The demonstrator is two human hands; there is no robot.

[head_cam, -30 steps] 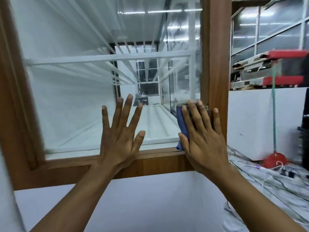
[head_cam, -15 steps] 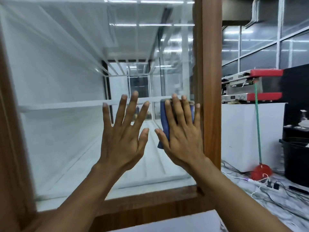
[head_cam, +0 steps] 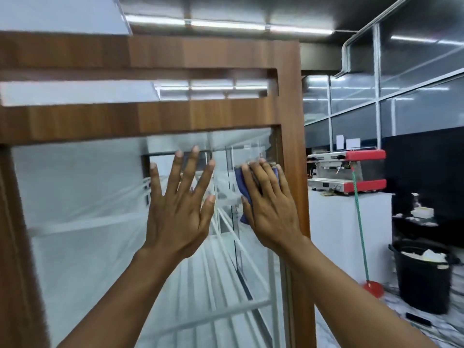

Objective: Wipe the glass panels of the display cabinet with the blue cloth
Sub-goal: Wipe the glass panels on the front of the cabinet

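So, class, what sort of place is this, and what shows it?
Probably a café or shop: a red espresso machine on a white counter, a wood-framed display cabinet, glass partitions.

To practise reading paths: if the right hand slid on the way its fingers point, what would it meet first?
Likely the wooden top rail above the glass; the right hand, flat on the blue cloth, points up.

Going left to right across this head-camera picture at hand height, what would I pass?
Left wooden post → glass panel → left hand, fingers spread → right hand pressing the blue cloth → right wooden post → coffee machine → green pole → black bin.
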